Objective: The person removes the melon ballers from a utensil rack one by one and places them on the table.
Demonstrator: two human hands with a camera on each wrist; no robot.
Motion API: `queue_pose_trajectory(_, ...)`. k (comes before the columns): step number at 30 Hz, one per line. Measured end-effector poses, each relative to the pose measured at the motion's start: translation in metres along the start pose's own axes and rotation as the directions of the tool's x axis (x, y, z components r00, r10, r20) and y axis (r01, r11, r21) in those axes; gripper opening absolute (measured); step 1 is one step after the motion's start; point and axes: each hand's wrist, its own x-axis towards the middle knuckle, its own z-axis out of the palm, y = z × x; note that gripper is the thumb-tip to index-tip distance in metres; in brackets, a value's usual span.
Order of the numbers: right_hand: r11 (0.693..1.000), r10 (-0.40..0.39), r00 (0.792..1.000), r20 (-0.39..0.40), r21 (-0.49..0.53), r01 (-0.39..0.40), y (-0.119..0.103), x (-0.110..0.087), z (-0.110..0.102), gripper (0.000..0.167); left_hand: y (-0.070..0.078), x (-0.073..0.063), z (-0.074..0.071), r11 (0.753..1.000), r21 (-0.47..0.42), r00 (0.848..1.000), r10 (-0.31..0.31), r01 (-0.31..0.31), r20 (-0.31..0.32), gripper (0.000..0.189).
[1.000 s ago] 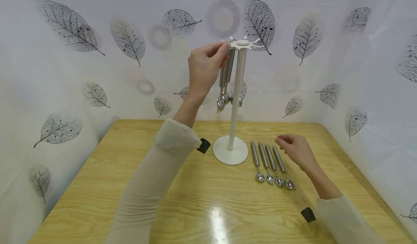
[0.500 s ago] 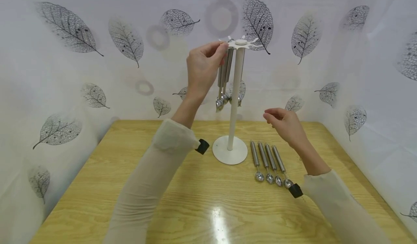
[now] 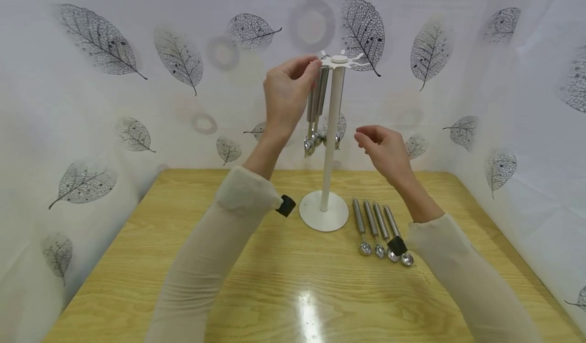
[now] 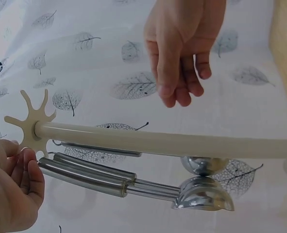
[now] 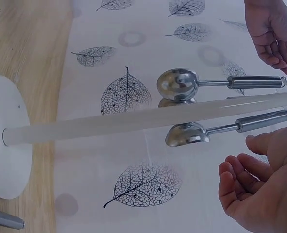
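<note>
A white stand with a round base and a ring of hooks on top rises from the table. Several metal scoops with cylinder handles and round bowls hang on its left and rear side. My left hand is up at the left hooks, thumb and forefinger pinching at one hook arm beside a hanging scoop's handle end; the exact contact is partly hidden. Right of the pole my right hand is in the air, fingers loosely bent, holding nothing, apart from the hanging scoops.
More scoops lie in a row on the wooden table, right of the stand's base; the right wrist strap covers part of the row. A leaf-print cloth surrounds the table at back and sides.
My right hand has risen from beside the scoops on the table and moved left toward the stand. The left hand stays at the hooks, almost still.
</note>
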Motion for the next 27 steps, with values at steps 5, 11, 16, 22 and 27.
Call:
queue_pose_trajectory(5, 0.999, -0.023, 0.999, -0.042, 0.039, 0.024, -0.009, 0.011, 0.006, 0.033, -0.001, 0.001, 0.000, 1.000, 0.022, 1.000, 0.006, -0.006, 0.005, 0.018)
queue_pose_trajectory(11, 0.996, -0.051, 0.997, -0.059, 0.073, 0.055, -0.018, 0.023, 0.011, 0.032, -0.001, 0.001, 0.000, 0.999, 0.036, 1.000, -0.003, 0.003, 0.016, 0.019)
queue_pose_trajectory(16, 0.994, -0.067, 0.995, -0.072, 0.087, 0.073, -0.023, 0.030, 0.014, 0.031, 0.000, 0.003, 0.000, 0.998, 0.056, 1.000, -0.007, 0.005, 0.025, 0.020)
queue_pose_trajectory(22, 0.986, -0.067, 0.993, -0.097, 0.149, 0.081, -0.026, 0.037, 0.018, 0.032, 0.001, 0.003, -0.001, 0.998, 0.069, 0.999, -0.016, 0.013, 0.042, 0.020)
queue_pose_trajectory(27, 0.974, -0.078, 0.992, -0.103, 0.206, 0.098, -0.028, 0.041, 0.022, 0.031, 0.002, 0.003, -0.001, 0.996, 0.089, 0.999, -0.011, 0.007, 0.046, 0.021)
